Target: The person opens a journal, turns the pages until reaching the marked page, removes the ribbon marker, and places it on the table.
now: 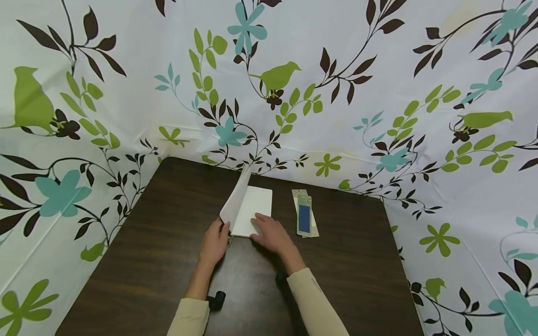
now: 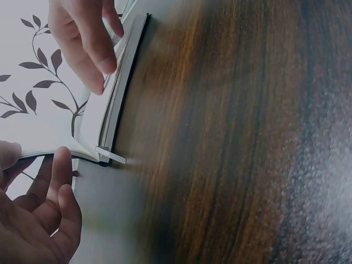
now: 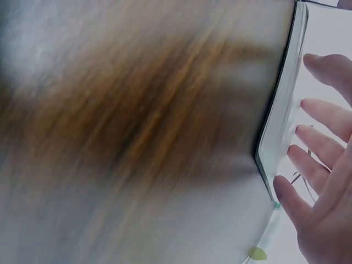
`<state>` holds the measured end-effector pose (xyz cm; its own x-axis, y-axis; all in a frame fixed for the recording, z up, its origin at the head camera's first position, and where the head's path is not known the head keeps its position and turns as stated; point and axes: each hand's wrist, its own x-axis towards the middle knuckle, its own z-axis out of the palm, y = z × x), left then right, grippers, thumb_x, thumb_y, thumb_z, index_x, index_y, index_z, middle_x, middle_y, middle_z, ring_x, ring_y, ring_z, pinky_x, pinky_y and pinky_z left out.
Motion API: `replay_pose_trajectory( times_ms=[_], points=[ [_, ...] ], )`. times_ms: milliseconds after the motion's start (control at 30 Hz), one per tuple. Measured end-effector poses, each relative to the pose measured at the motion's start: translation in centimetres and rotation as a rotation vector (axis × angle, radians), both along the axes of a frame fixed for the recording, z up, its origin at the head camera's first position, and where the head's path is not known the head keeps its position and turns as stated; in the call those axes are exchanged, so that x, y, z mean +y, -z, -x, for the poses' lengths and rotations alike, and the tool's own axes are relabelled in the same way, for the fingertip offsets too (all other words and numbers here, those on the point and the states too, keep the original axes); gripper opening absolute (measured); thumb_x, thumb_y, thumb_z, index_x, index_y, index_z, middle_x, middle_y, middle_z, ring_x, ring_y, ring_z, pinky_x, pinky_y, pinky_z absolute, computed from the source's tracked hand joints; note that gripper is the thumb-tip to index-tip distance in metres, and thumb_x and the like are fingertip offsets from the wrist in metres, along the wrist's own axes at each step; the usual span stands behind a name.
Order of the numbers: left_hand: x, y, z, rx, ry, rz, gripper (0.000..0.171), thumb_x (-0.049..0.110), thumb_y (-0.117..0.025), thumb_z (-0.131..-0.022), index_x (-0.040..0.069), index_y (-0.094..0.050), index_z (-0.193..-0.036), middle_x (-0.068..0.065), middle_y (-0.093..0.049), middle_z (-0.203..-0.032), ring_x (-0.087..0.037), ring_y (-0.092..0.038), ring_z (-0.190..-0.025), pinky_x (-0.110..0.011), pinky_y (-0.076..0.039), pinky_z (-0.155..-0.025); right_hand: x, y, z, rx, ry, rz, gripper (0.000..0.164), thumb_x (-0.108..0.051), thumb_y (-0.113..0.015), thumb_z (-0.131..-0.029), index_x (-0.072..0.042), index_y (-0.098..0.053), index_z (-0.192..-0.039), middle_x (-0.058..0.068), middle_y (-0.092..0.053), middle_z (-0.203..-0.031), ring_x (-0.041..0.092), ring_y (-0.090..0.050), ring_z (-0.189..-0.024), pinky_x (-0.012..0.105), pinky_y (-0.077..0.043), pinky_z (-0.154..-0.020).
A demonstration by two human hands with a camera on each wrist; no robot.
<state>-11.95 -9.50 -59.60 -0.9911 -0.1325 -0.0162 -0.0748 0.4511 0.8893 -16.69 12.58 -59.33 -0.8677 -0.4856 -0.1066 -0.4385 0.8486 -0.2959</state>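
A notebook (image 1: 259, 203) with blank white pages and a dark cover lies open on the table. Its left side (image 1: 236, 198) stands tilted up from the spine. At the lower corner of that raised side, my left hand (image 1: 213, 243) pinches cover and pages, thumb on the page side and fingers beneath, as the left wrist view shows. My right hand (image 1: 272, 232) is over the lower part of the right-hand page, its fingers (image 3: 324, 115) spread and fairly straight. A pale ribbon (image 2: 111, 155) sticks out at the bottom of the spine.
Right of the notebook, a blue-and-green card strip (image 1: 304, 219) overlaps a paler patterned strip (image 1: 313, 229) on the dark wooden table (image 1: 349, 266). Printed fabric (image 1: 286, 42) with leaves and birds hangs behind the table and along its sides.
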Motion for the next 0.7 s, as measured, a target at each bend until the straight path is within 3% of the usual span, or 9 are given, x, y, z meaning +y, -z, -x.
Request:
replay_pose_trajectory(
  times_ms=[267,400,600,700],
  points=[
    [0.1,0.0,0.0,-0.01,0.033,-0.075,0.034,0.033,-0.046,-0.107,0.012,-0.055,-0.133,-0.012,-0.064,-0.116,-0.025,-0.069,-0.089,-0.043,-0.054,-0.077,0.4,0.0,-0.1,-0.029,0.008,0.026,0.052,-0.044,-0.063,-0.097,-0.024,-0.052,-0.144,-0.001,-0.04,-0.156,0.024,-0.039,-0.143,0.058,-0.035,-0.109],
    [0.3,0.0,0.0,0.01,0.033,-0.062,0.034,0.032,-0.047,-0.107,0.011,-0.056,-0.133,-0.013,-0.064,-0.116,-0.024,-0.069,-0.087,-0.043,-0.054,-0.078,0.5,0.0,-0.1,-0.029,0.027,0.034,0.048,-0.042,-0.062,-0.098,-0.025,-0.054,-0.143,-0.002,-0.043,-0.155,0.022,-0.041,-0.142,0.057,-0.035,-0.11],
    [0.4,0.3,0.2,0.018,0.005,-0.024,0.034,0.03,-0.048,-0.107,0.008,-0.058,-0.131,-0.013,-0.065,-0.113,-0.022,-0.068,-0.086,-0.046,-0.05,-0.083,0.8,0.7,-0.1,0.149,-0.024,-0.029,0.049,-0.036,-0.062,-0.097,-0.025,-0.052,-0.144,0.001,-0.04,-0.156,0.021,-0.035,-0.145,0.05,-0.036,-0.111],
    [0.3,0.5,0.2,0.011,-0.005,-0.015,0.035,0.031,-0.048,-0.107,0.009,-0.058,-0.132,-0.013,-0.065,-0.113,-0.023,-0.067,-0.088,-0.047,-0.049,-0.085,0.9,1.1,-0.2,0.212,-0.007,-0.012,0.055,-0.028,-0.065,-0.093,-0.025,-0.049,-0.145,0.005,-0.036,-0.158,0.024,-0.033,-0.145,0.051,-0.036,-0.11]
  ],
)
